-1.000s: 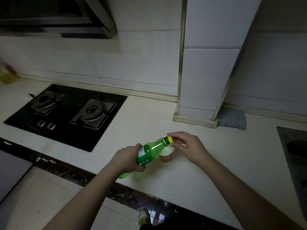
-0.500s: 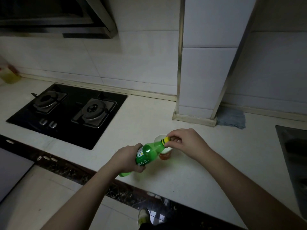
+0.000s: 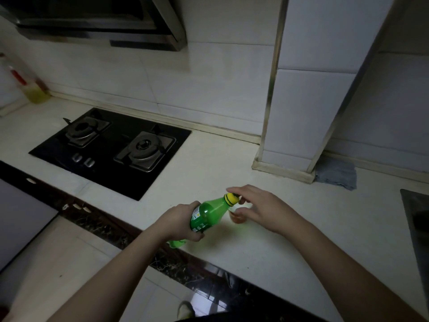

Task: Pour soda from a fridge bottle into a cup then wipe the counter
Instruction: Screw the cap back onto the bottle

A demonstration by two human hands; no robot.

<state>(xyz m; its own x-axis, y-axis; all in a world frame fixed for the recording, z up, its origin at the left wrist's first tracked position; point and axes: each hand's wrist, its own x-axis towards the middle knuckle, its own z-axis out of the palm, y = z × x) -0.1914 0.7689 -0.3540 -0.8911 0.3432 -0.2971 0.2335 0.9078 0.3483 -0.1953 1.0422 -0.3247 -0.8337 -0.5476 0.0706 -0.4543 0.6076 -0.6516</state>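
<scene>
A green soda bottle [image 3: 206,213] with a yellow cap [image 3: 232,198] is tilted over the pale counter [image 3: 290,252], neck pointing up and right. My left hand [image 3: 178,221] is wrapped around its labelled body near the counter's front edge. My right hand [image 3: 260,206] arches over the neck, with the index finger above the cap and the thumb below it. A small cup [image 3: 236,218] stands on the counter just behind the bottle's neck, mostly hidden by my right hand. A grey-blue cloth [image 3: 335,174] lies at the foot of the tiled pillar.
A black two-burner gas hob [image 3: 111,147] is set into the counter at the left, under a range hood [image 3: 97,22]. The tiled pillar [image 3: 301,112] rises behind the cup. A dark sink [image 3: 417,219] is at the right edge. A yellowish bottle [image 3: 36,94] stands far left.
My right hand's fingers have spread and shifted round the cap. The bottle's neck is raised slightly, and the view has shifted a little to the left.
</scene>
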